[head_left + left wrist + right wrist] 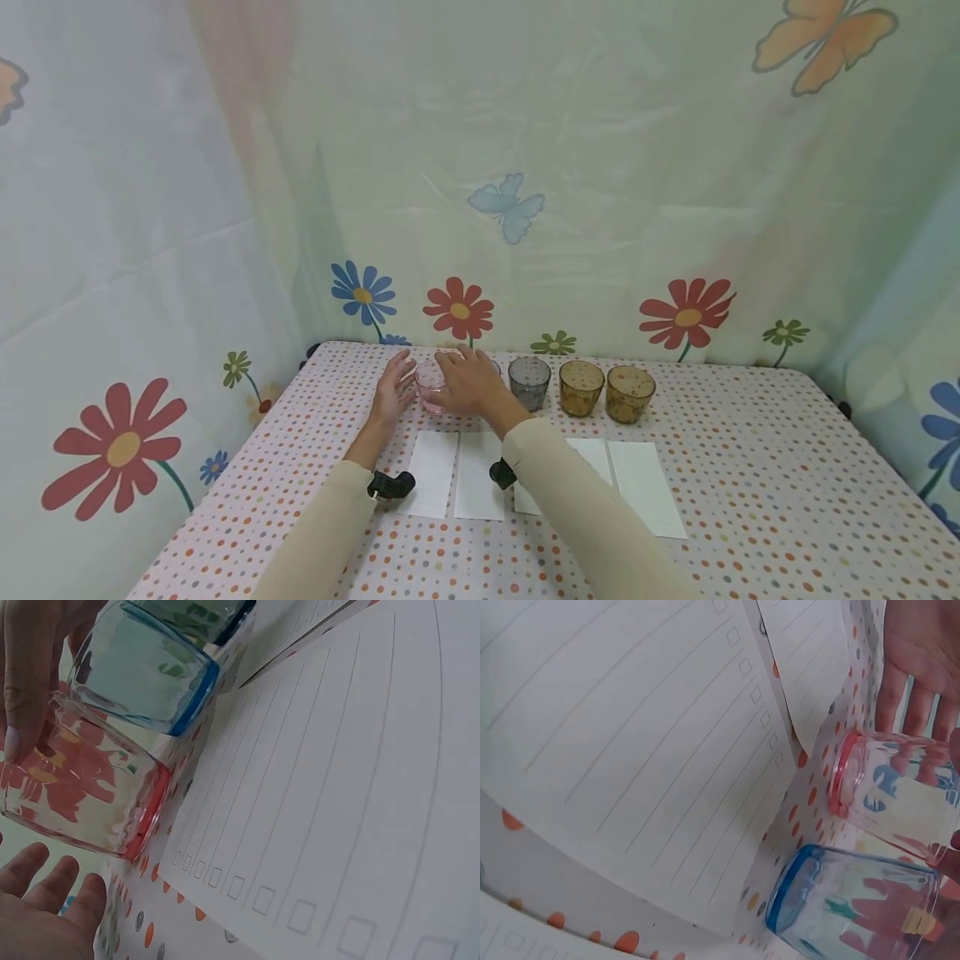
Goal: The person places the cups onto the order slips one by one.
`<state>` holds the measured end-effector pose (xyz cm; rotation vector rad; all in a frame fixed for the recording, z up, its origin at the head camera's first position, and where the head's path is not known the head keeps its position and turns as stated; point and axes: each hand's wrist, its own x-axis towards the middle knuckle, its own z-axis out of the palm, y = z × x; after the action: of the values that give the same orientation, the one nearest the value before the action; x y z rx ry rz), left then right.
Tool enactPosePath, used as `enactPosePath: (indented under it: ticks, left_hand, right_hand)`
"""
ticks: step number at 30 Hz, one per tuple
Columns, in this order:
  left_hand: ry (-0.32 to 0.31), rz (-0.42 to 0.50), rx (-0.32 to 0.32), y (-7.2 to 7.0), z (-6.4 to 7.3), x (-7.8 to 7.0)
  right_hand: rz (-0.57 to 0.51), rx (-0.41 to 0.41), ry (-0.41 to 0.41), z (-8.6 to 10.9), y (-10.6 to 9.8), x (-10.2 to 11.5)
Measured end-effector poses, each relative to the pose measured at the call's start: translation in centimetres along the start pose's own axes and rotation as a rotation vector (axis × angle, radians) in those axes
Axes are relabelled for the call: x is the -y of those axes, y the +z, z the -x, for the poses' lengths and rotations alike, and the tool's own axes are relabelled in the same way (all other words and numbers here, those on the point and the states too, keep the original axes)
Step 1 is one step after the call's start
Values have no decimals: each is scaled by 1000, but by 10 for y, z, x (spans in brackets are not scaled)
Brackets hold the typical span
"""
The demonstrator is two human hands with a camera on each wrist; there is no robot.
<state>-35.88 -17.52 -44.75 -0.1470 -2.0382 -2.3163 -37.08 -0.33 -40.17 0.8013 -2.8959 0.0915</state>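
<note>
A clear pink-tinted glass [429, 385] stands at the left end of a row of glasses. My right hand [472, 383] reaches over it from above, its fingers at the rim; in the left wrist view the right hand [30, 675] has a fingertip on the pink glass [90, 780]. To the left, my left hand [390, 392] is held upright with spread, relaxed fingers. A small gap parts the left hand [56, 900] from the glass in the left wrist view. A blue-tinted glass [855, 907] stands beside the pink one, mostly hidden by the right hand in the head view.
Farther right stand a grey glass [529, 385] and two amber glasses, one amber glass [581, 390] left of the other amber glass [628, 395]. Several lined paper sheets [645, 487] lie in front on the dotted tablecloth [750, 483]. A printed curtain [600, 167] hangs behind.
</note>
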Motion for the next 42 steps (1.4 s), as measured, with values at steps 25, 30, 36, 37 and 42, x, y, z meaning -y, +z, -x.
enactPosePath:
  ticks: [25, 30, 36, 37, 42]
  left_hand:
    - [29, 85, 35, 12, 7, -1]
    - [41, 89, 42, 15, 8, -5]
    - [75, 67, 47, 14, 10, -7]
    - [82, 57, 46, 14, 10, -7]
    - [102, 64, 47, 10, 12, -9]
  right_hand:
    - [-132, -47, 44, -3, 5, 1]
    - [-188, -78, 50, -1, 4, -1]
    - [-241, -96, 57, 3, 1, -1]
    - [-252, -96, 62, 3, 0, -1]
    - [-298, -115, 59, 4, -3, 0]
